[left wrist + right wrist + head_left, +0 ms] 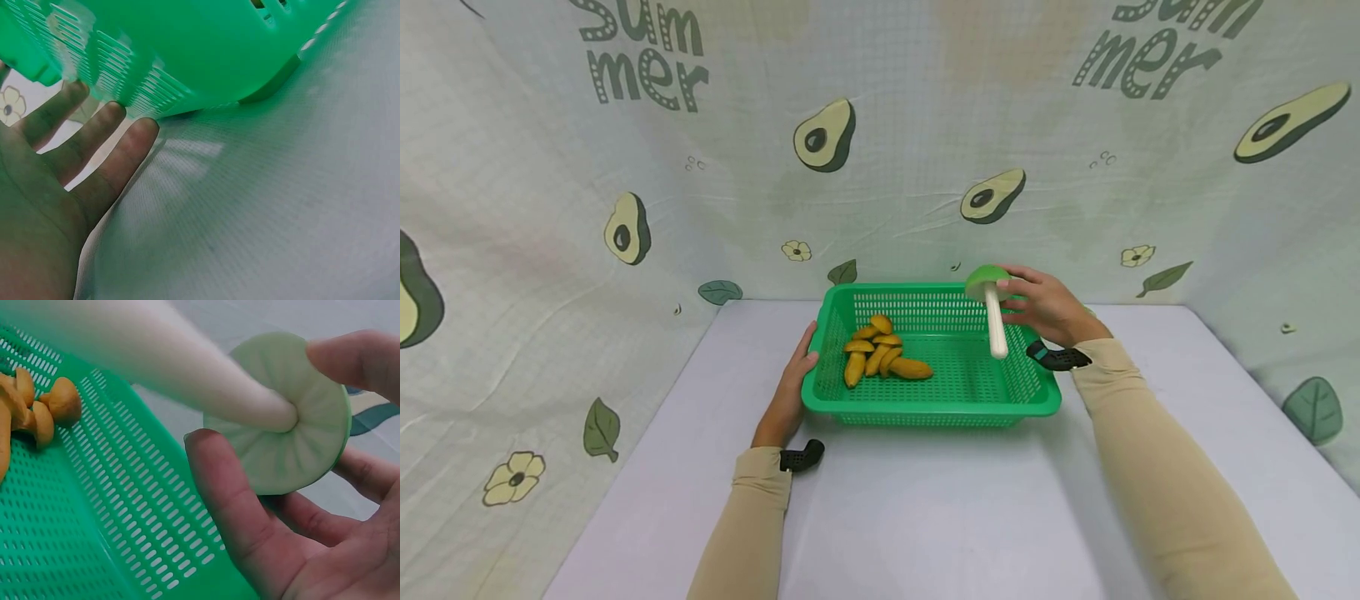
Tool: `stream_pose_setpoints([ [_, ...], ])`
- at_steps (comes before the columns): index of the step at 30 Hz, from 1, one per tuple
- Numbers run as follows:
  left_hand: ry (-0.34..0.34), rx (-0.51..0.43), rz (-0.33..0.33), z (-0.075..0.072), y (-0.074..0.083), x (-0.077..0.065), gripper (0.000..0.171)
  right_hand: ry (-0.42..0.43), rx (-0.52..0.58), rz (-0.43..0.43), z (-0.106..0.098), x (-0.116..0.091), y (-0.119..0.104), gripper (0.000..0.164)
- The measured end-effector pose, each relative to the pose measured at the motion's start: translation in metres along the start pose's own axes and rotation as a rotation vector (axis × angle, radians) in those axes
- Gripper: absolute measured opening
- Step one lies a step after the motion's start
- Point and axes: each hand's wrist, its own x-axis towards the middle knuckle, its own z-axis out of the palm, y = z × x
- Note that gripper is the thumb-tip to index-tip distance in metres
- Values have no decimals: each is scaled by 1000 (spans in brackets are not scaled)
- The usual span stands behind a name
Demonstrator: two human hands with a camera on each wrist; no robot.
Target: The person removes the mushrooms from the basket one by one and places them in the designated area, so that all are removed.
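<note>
My right hand holds a toy mushroom by its green cap, over the right side of a green plastic basket. Its white stem points down into the basket. In the right wrist view the thumb and fingers grip the rim of the pale cap underside. Several brown toy mushrooms lie together in the basket's left half. My left hand rests against the basket's left side; the left wrist view shows its straight fingers touching the slotted wall.
The basket stands on a white table, close to its back edge. Behind and at both sides hangs a pale cloth printed with avocados, leaves and flowers. A black wrist strap is on the right wrist, another black strap on the left.
</note>
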Motion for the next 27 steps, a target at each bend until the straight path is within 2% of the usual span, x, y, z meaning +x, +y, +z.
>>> stream_pose_setpoints([
  [6, -7, -6, 13, 0, 1, 0, 57, 39, 6, -31, -9, -10, 0, 66],
  [15, -4, -1, 12, 0, 1, -2, 57, 72, 147, -87, -18, -20, 7, 66],
  [23, -3, -6, 10, 1, 1, -2, 58, 79, 161, -113, -32, -29, 15, 63],
  [27, -6, -8, 18, 1, 2, -1, 57, 98, 153, -108, -37, -34, 17, 67],
])
